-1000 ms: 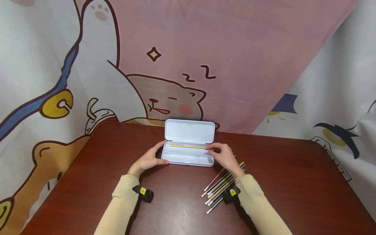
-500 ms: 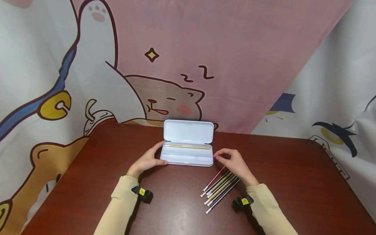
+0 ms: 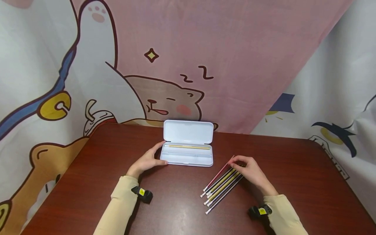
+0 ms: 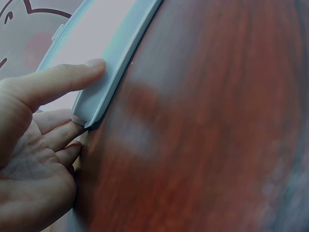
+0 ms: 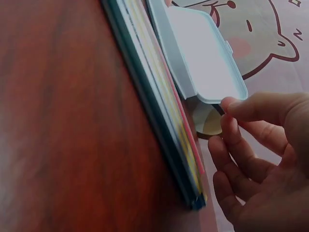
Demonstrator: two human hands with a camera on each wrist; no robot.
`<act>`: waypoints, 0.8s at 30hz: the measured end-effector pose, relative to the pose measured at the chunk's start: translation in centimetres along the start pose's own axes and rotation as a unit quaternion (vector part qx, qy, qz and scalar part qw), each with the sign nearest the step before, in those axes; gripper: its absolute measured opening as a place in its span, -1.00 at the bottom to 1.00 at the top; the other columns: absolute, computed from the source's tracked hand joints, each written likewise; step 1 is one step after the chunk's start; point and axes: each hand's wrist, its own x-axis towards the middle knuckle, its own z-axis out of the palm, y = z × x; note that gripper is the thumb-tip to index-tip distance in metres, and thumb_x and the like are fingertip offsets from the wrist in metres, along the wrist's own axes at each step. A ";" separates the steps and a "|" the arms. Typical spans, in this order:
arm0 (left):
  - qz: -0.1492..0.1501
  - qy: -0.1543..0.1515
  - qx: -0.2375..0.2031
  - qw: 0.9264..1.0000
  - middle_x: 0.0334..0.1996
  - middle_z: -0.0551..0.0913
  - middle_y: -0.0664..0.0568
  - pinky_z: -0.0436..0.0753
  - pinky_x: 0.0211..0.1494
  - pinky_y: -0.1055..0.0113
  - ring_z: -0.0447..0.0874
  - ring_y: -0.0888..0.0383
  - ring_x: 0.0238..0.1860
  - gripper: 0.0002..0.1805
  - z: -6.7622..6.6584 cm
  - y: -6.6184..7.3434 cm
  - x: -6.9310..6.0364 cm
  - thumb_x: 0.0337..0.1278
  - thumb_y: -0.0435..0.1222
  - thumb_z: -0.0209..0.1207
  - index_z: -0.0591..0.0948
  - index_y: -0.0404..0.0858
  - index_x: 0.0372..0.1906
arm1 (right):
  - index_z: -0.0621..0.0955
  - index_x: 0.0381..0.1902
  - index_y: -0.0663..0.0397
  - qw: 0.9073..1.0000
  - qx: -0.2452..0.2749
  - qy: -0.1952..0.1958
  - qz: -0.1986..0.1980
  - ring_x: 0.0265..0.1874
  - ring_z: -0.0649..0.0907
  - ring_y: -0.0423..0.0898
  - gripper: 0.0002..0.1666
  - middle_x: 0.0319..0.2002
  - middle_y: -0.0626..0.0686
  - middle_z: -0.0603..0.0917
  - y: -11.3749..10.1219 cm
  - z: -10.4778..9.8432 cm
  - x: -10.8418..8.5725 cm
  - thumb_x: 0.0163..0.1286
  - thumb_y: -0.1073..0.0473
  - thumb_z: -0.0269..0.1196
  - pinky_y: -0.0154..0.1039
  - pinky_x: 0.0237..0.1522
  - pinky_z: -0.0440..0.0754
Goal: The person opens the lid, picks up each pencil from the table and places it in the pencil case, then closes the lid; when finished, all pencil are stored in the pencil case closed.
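An open white pencil case (image 3: 179,159) lies on the table with its lid (image 3: 188,132) raised at the back. One yellow pencil (image 3: 189,147) lies lengthwise in its rear compartment. My left hand (image 3: 147,161) grips the case's left end, thumb at the front corner and fingers around the side. To the right, several pencils (image 3: 220,188) lie side by side at a slant, eraser ends towards me, with a red pencil (image 3: 218,174) on the left edge. My right hand (image 3: 248,169) hovers at their far ends; in the right wrist view its loosely bent fingers (image 5: 241,159) hold nothing.
The brown wooden table (image 3: 293,182) spreads around both hands. A cloth with cartoon animals (image 3: 176,98) hangs close behind the case and along the sides. Each wrist wears a small black camera (image 3: 146,195).
My right hand has let go of the yellow pencil, now left in the case, and has moved right and towards me to the pencils' far ends. The left hand stays on the case.
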 end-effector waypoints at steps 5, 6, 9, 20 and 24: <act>-0.005 -0.001 0.002 1.000 0.42 0.17 -0.20 0.03 0.39 -0.13 0.06 -0.10 0.41 0.01 0.1 0.0 0.0 -0.14 -0.34 0.42 0.16 -0.22 0.48 | 0.70 -0.24 0.09 1.000 -0.015 -0.008 -0.023 -0.32 0.57 -0.13 -0.88 -0.30 -0.01 0.69 0.8 -0.3 -1.2 0.27 0.34 0.31 -0.29 -0.26 0.52; -0.005 0.000 0.003 1.000 0.42 0.17 -0.20 0.02 0.39 -0.12 0.06 -0.10 0.41 0.01 0.1 0.0 0.0 -0.14 -0.34 0.42 0.16 -0.22 0.48 | 0.70 -0.24 0.09 0.999 -0.015 -0.010 -0.028 -0.32 0.57 -0.14 -0.87 -0.30 -0.02 0.69 0.9 -0.3 -1.3 0.27 0.35 0.30 -0.29 -0.26 0.52; -0.003 0.000 0.005 1.000 0.42 0.17 -0.22 0.01 0.39 -0.13 0.05 -0.12 0.41 0.01 0.1 0.0 0.0 -0.13 -0.34 0.42 0.16 -0.23 0.48 | 0.70 -0.25 0.09 0.999 -0.014 -0.012 -0.047 -0.32 0.58 -0.16 -0.87 -0.30 -0.03 0.69 1.2 -0.5 -1.7 0.27 0.36 0.30 -0.28 -0.27 0.52; 0.009 0.009 0.004 1.000 0.39 0.15 -0.38 -0.01 0.36 -0.22 0.05 -0.25 0.38 -0.02 0.3 0.1 0.0 -0.11 -0.45 0.37 0.11 -0.40 0.46 | 0.69 -0.19 0.03 0.994 -0.019 -0.090 -0.066 -0.23 0.58 -0.20 -0.87 -0.24 -0.08 0.68 1.8 -1.5 -3.3 0.30 0.26 0.32 -0.24 -0.13 0.54; 0.008 0.010 0.010 1.000 0.39 0.16 -0.35 0.00 0.37 -0.21 0.06 -0.23 0.38 -0.02 0.2 0.0 0.1 -0.10 -0.43 0.37 0.12 -0.38 0.46 | 0.68 -0.14 0.05 0.991 -0.020 -0.112 -0.076 -0.20 0.60 -0.17 -0.83 -0.21 -0.06 0.68 2.1 -1.8 -3.4 0.30 0.26 0.32 -0.25 -0.11 0.55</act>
